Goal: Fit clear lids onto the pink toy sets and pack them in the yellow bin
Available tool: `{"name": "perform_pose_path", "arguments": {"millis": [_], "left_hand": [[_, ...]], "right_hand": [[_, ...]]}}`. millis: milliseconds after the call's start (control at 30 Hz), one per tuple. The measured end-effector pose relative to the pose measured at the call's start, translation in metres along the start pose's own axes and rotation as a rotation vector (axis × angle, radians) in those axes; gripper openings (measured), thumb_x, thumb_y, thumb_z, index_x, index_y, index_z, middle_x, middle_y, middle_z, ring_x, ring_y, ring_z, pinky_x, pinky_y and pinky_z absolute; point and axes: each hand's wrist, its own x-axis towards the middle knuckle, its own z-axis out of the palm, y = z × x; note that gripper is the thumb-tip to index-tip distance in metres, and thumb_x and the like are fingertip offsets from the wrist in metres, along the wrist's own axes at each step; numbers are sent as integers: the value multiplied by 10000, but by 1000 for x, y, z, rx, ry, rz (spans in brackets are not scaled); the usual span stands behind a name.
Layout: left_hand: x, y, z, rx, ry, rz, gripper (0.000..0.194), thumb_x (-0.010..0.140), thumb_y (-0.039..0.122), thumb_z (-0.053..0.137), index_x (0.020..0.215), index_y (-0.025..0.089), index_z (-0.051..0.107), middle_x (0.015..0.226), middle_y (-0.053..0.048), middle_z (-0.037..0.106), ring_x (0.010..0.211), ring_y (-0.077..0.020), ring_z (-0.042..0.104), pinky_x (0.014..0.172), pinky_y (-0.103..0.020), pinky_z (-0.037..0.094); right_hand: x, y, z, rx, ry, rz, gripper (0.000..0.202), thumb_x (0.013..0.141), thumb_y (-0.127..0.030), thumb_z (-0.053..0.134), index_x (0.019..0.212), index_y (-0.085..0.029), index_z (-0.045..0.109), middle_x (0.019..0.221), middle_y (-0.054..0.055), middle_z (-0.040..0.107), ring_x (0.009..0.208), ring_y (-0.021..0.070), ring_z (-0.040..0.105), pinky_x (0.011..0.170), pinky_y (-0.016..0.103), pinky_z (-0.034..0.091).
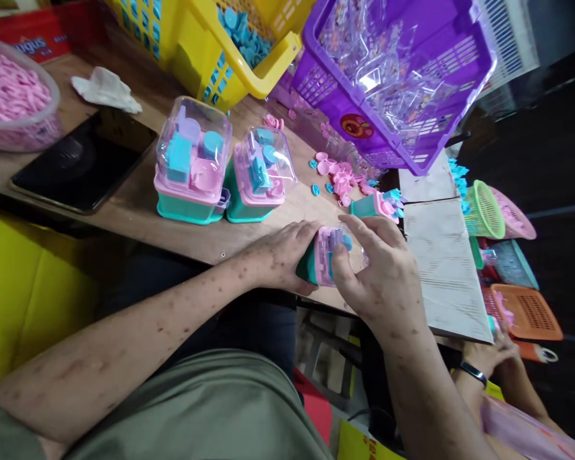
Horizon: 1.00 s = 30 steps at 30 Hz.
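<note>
Near the table's front edge, my left hand (287, 255) is wrapped round the green base of a small toy box (324, 257). The box lies tilted, its pink rim and clear cover turned to the right. Over that cover is my right hand (381, 275), thumb and fingers closed on it. Purple and blue pieces show inside. To the left stand two similar boxes, a larger-looking one (191, 163) and another (260, 176), both with clear covers over blue, purple and pink pieces. An uncovered green and pink box (371, 204) sits just behind my right hand.
Loose pink pieces (342, 176) lie mid-table. Behind are a yellow basket (186, 48) and a purple basket (354, 108) of plastic packets. A phone (84, 163) and a tub of pink pieces (14, 96) are left. At right, another person's hands (491, 351) show near coloured baskets.
</note>
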Motion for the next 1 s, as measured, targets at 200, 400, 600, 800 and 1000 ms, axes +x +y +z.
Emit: {"name": "perform_pose_path", "arguments": {"millis": [200, 400, 600, 800, 1000], "left_hand": [[1, 0, -1, 10, -4, 15, 1056, 688, 323, 1021, 1547, 192, 421, 1537, -214, 609, 1504, -459, 574, 1250, -642, 502], [0, 0, 0, 0, -2, 45, 1053, 691, 313, 1018, 1545, 208, 412, 1560, -216, 592, 1518, -453, 573, 1242, -640, 514], [-1, -3, 0, -11, 1, 35, 1082, 683, 350, 1012, 1571, 211, 409, 1570, -209, 584, 1525, -459, 562, 1263, -646, 497], [-1, -5, 2, 34, -9, 45, 1128, 701, 420, 984, 1619, 183, 372, 1611, -245, 556, 1552, -475, 540, 1290, -663, 472], [-6, -10, 4, 52, -44, 8, 1293, 776, 504, 947, 1751, 143, 179, 1783, -319, 359, 1683, -506, 366, 1362, -722, 341]], "right_hand": [[3, -2, -2, -24, -31, -12, 432, 1026, -328, 628, 1423, -202, 744, 1292, 185, 696, 1225, 388, 714, 1102, 589, 607], [7, 0, -1, 14, -34, -11, 412, 1023, -336, 615, 1389, -219, 762, 1258, 165, 725, 1182, 363, 747, 1066, 561, 636], [5, 8, 2, 62, -60, 66, 417, 1042, -382, 594, 1371, -214, 787, 1260, 157, 751, 1137, 344, 777, 1053, 530, 651], [-7, 11, -5, 175, -138, 144, 533, 1113, -473, 553, 1591, -255, 637, 1573, 177, 632, 1485, 370, 625, 1257, 619, 520], [-28, -5, 7, 165, -24, 251, 628, 1144, -538, 516, 1703, -256, 466, 1647, 239, 517, 1582, 415, 500, 1259, 727, 471]]}}
